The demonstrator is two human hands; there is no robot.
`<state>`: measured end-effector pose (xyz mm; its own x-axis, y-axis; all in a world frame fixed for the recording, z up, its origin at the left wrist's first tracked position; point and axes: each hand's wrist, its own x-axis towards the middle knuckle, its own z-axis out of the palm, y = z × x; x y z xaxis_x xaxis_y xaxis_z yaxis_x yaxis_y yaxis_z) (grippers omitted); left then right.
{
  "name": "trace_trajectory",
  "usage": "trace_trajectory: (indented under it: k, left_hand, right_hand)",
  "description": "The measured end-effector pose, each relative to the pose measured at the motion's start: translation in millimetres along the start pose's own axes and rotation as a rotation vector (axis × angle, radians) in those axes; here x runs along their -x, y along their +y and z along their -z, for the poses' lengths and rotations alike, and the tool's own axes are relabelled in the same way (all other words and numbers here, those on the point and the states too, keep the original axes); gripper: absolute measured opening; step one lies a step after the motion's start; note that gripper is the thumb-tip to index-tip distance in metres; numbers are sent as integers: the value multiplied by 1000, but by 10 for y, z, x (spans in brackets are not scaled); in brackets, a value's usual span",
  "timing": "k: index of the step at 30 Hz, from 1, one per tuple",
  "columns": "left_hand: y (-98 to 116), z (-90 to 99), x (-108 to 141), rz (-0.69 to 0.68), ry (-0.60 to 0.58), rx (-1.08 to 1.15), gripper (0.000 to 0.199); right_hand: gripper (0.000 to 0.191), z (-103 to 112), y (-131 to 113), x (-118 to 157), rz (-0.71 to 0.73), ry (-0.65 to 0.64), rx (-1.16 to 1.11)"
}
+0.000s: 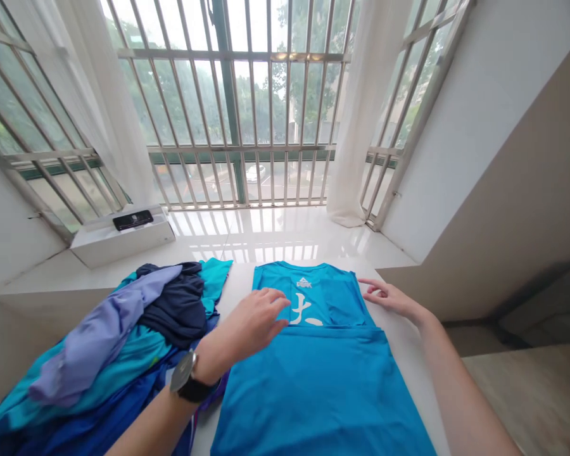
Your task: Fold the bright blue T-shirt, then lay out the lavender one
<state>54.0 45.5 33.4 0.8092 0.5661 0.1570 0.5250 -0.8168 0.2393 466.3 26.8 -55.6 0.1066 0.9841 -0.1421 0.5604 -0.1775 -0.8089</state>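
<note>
A bright blue T-shirt (313,392) lies on a white surface in front of me, its lower part folded up over the upper part. White lettering and a small logo show near its collar. Over the shirt's left side hovers my left hand (259,316), thumb apart from loosely bent fingers, nothing in it; whether it touches the cloth I cannot tell. My right hand (392,299) is beside the shirt's upper right edge, index finger stretched out and the others slightly curled, holding nothing visible. A dark watch (190,377) is on my left wrist.
To the left is a heap of clothes (118,342) in lilac, navy, teal and blue. A white box (123,240) with a black phone (133,220) on top stands on the glossy windowsill (247,234). Behind are metal window bars (251,152) and white curtains (356,126).
</note>
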Motion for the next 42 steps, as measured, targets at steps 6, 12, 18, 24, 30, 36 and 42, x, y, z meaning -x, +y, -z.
trace_trajectory:
  k: [6, 12, 18, 24, 30, 36, 42]
  left_hand:
    - [236, -799, 1480, 83, -23, 50, 54]
    - [281, -1228, 1808, 66, -36, -70, 84]
    - [302, -1264, 1817, 33, 17, -110, 71]
    - [338, -1232, 1870, -29, 121, -129, 52]
    - [398, -1041, 1893, -90, 211, -109, 39]
    - [382, -974, 1979, -207, 321, -85, 36]
    - [390, -668, 2078, -252, 268, 151, 33]
  right_hand:
    - [66, -205, 80, 314, -14, 218, -13]
    - [61, -416, -87, 771, 14, 255, 111]
    - [59, -918, -90, 1876, 76, 237, 353]
    - [72, -1467, 488, 2649, 203, 304, 633]
    - [52, -1466, 524, 2646, 401, 478, 775]
    - [43, -1382, 448, 2707, 544, 525, 747]
    - [30, -1230, 141, 2968, 543, 547, 578]
